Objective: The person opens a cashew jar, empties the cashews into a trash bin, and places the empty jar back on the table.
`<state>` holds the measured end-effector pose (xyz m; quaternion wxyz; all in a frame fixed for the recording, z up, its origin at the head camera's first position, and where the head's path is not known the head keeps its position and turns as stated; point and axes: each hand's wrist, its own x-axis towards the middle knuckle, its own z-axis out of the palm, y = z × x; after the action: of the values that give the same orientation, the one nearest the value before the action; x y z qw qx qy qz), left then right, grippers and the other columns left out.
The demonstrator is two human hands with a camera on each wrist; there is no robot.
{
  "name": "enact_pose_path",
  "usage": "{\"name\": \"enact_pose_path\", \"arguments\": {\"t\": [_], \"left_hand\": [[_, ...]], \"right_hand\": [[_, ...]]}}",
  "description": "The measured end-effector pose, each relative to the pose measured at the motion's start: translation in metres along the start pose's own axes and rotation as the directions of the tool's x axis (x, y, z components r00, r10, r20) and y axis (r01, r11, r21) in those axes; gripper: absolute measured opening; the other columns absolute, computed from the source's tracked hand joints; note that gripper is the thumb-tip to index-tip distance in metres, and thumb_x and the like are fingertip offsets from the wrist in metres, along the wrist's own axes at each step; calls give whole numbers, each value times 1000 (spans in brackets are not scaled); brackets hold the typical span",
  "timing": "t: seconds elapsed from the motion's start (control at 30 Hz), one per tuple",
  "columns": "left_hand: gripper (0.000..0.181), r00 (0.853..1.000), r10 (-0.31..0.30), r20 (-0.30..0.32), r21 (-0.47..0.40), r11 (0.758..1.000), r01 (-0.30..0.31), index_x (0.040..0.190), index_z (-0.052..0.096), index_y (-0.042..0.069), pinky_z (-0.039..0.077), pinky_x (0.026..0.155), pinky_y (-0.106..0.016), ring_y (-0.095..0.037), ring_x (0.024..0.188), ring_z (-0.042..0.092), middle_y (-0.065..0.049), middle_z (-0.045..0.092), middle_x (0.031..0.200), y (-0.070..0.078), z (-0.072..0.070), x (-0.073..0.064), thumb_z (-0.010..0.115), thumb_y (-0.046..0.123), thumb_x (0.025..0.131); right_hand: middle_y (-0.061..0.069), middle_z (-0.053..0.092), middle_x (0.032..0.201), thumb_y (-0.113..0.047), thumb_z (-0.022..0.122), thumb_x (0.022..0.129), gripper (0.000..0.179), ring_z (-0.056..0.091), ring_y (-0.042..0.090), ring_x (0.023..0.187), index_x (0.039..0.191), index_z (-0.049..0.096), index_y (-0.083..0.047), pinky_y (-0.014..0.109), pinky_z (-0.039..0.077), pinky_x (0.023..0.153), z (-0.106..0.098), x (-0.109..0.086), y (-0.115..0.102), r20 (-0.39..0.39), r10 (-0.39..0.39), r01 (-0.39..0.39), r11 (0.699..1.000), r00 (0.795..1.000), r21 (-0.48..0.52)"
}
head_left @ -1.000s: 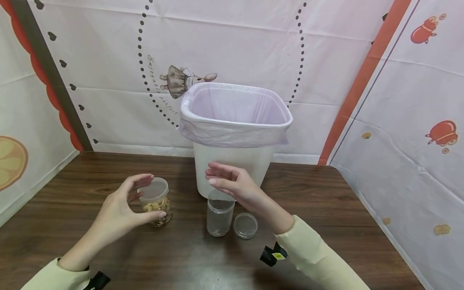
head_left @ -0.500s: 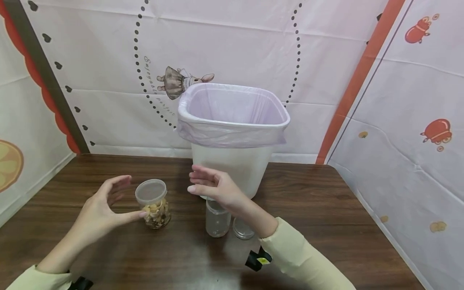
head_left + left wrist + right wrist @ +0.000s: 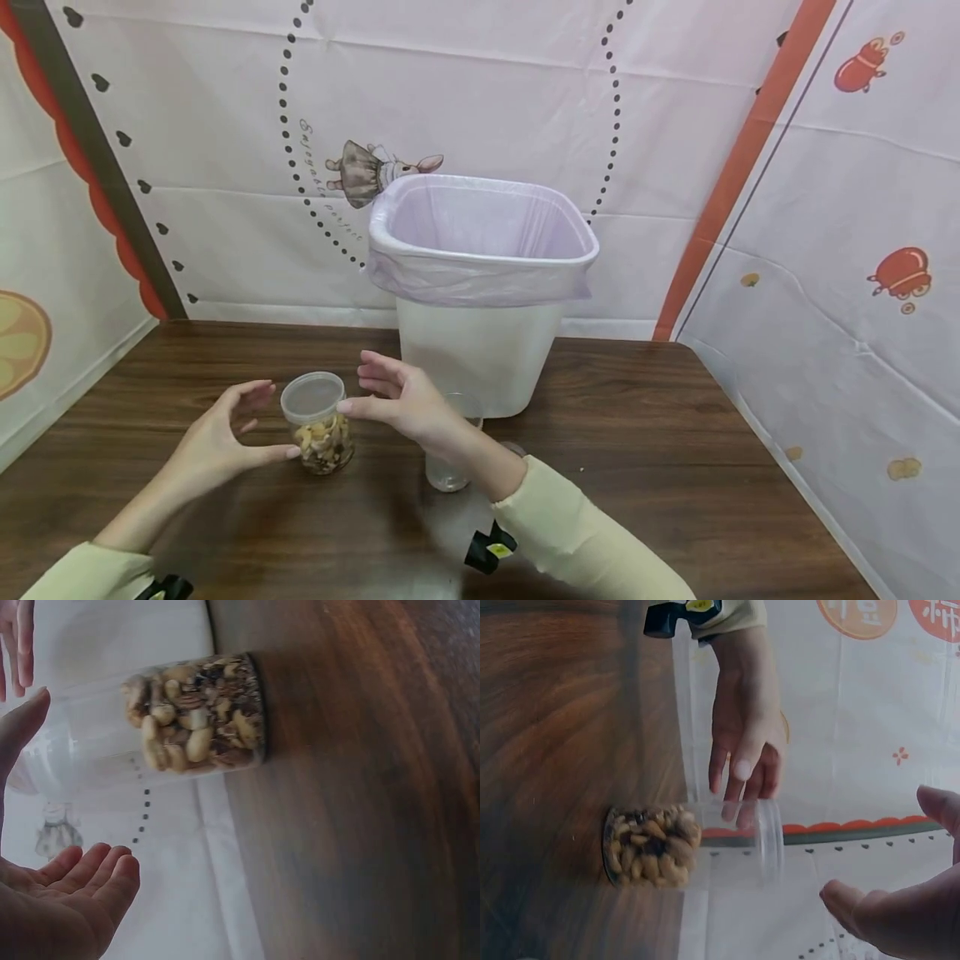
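A clear lidded jar, partly filled with mixed nuts, stands upright on the wooden table. On its left side is my left hand, thumb and fingers spread in a wide C around the air beside it, thumb tip right at the jar wall. My right hand is at the jar's other side, its thumb tip near the lid and its fingers apart. In the right wrist view the jar shows between both hands. A second clear jar, open-topped, stands partly behind my right forearm.
Behind the jars stands a white bin with a pale purple liner folded over its rim. A loose clear lid is mostly hidden by my right forearm. Printed cloth hangs along the table's back and sides.
My right hand has moved left, from above the second jar to beside the nut jar. My left hand first drew back leftward from the nut jar, then stayed close beside it.
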<state>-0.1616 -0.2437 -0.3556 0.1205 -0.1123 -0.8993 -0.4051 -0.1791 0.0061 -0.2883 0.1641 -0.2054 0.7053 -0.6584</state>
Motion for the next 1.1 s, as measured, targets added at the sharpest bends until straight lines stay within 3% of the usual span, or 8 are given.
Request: {"name": "enact_pose_path", "arguments": {"t": [0.1,0.2,0.3,0.47,0.73,1.1], "left_hand": [[89,999,-30,42,17,999,29,134,33,-4,43,80,-8,-7,110,49,-25,49,128,-3,4,1,83,24,65],[89,995,-53,85,20,998,52,133,33,-5,48,86,-26,-30,110,51,-25,50,126,-5,8,2,82,26,66],[90,991,-67,115,19,998,65,132,32,-8,47,86,-42,-37,108,53,-27,51,123,-7,13,2,82,27,66],[89,984,-86,155,24,996,83,129,33,-12,47,85,-47,-40,107,54,-29,54,118,-9,19,2,82,27,65],[90,971,-140,196,94,988,124,129,36,-7,46,80,-52,-44,108,51,-31,52,119,-10,23,7,81,36,65],[87,970,-105,221,104,991,83,127,40,-5,45,78,-51,-40,104,53,-26,55,117,-8,30,16,82,36,63]], "right_hand": [[8,46,135,-11,67,81,64,44,20,125,139,39,-9,32,38,101,9,4,5,-29,27,-26,1000,999,9],[8,43,137,-12,68,80,66,40,22,128,139,38,-10,35,37,102,18,7,9,-55,61,-59,998,997,30],[7,42,138,-13,70,78,70,38,23,129,140,37,-11,36,35,104,27,10,14,-96,83,-80,996,992,44],[7,42,137,-12,74,74,76,37,25,130,140,35,-10,36,31,106,39,14,18,-172,98,-90,995,980,53],[7,45,133,-13,76,72,79,41,27,125,140,36,-11,38,38,101,46,19,24,-208,111,-111,994,972,9],[7,44,137,-15,79,68,83,39,20,126,140,36,-10,40,35,103,51,28,31,-248,100,-128,987,964,-96]]}}
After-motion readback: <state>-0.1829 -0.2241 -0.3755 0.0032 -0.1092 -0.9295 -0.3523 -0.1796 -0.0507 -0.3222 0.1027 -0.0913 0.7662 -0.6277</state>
